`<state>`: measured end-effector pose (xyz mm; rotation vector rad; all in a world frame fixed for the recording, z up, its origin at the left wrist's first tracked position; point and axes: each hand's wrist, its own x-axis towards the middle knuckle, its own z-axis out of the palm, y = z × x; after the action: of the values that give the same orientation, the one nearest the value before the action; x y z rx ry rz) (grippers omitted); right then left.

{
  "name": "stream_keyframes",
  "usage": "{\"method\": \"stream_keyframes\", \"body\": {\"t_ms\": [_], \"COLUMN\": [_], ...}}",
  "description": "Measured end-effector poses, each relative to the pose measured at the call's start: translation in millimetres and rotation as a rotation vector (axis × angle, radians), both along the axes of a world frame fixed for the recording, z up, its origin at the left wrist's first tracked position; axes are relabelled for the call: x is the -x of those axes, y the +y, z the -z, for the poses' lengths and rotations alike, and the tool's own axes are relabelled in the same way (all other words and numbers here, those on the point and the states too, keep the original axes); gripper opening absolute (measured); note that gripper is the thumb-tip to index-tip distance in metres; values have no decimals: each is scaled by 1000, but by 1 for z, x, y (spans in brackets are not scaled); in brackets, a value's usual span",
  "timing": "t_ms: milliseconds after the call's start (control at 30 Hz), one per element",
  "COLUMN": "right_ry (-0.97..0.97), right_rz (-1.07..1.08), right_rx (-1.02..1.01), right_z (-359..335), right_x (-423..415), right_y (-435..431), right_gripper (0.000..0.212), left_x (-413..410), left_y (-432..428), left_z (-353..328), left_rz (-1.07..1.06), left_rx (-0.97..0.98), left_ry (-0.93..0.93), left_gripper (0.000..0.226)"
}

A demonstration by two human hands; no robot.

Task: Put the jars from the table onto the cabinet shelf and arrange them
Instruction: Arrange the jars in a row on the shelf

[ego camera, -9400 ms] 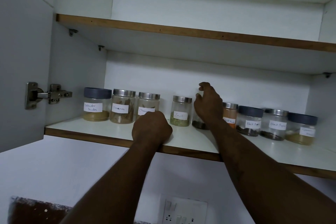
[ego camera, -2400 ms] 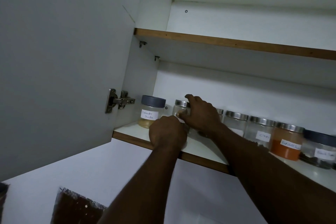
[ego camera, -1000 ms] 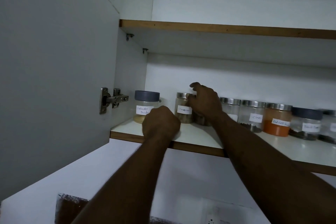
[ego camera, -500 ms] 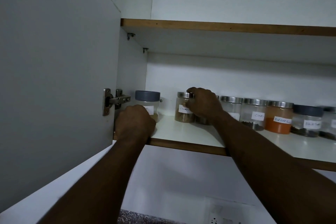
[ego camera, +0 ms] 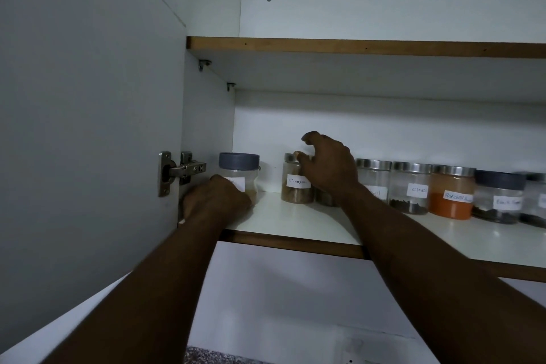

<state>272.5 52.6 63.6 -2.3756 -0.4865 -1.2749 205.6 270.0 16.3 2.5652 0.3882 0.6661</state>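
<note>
Spice jars, one row toward the back edge of the shelf (ego camera: pixel 289 223), all upright. From the left end: coriander jar (ego camera: pixel 238 174), grey lid, standing alone with a gap to its right; cinnamon jar (ego camera: pixel 296 186), steel lid; hidden jar (ego camera: pixel 325 200), only its base showing; then steel-lidded jar (ego camera: pixel 373 177), clove jar (ego camera: pixel 409 186), chilli jar (ego camera: pixel 452 195) and pepper jar (ego camera: pixel 499 201), packed close toward the right.

Handling, as we judge it: clear stiff walls, glass or plastic we cannot tell, so we treat them as breakable. They look smooth and probably slippery. Part-filled, hence light and easy to tip. Best hold: round the lid from above, or round the body under the lid, clear of the paper label. To close the gap we would slide, not lift.

Item, left grip (ego camera: pixel 217 201): at the shelf's front left corner, before the coriander jar and covering its lower left. Its fingers are hidden, so we cannot tell whether it holds the jar.

Item, right grip (ego camera: pixel 328 168): over the cinnamon jar and hidden jar, loose and half wide, thumb at the cinnamon lid, forefinger raised clear, holding nothing that shows.
</note>
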Motion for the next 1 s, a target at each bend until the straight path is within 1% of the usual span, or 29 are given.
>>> {"method": "stream_keyframes", "body": {"t_ms": [100, 200, 300, 400, 500, 600, 700, 800, 900, 1000], "right_ry": [-34, -39, -2, -20, -7, 73, 166, 223, 217, 210], "right_rz": [-53, -128, -216, -264, -269, -249, -180, -119, -137, -185], "right_rx": [17, 71, 141, 232, 339, 386, 368, 370, 310, 238], "right_z": [1, 4, 7, 7, 4, 2, -2, -7, 1, 11], "right_x": [0, -1, 0, 3, 5, 3, -2, -7, -12, -16], "right_y": [2, 5, 12, 22, 35, 51, 65, 70, 68, 66], "right_gripper": [45, 45, 52, 54, 55, 49, 40, 40, 40, 39], "left_x": [-7, -14, -17, -18, -20, -23, -25, -23, -21, -21], "left_y": [-1, -1, -3, -3, -1, 0, 0, -3, -6, -8], "left_z": [-1, 1, 5, 7, 7, 7, 8, 7, 7, 8], "left_rz": [-28, 1, 39, 64, 122, 124, 116, 110, 106, 95], "left_rx": [-30, -60, -93, -115, -113, -160, -228, -309, -363, -423], "left_ry": [34, 6, -47, -80, -91, -89, -93, -68, -27, 4], "left_gripper": [75, 87, 91, 92, 88, 79, 65, 55, 47, 48]}}
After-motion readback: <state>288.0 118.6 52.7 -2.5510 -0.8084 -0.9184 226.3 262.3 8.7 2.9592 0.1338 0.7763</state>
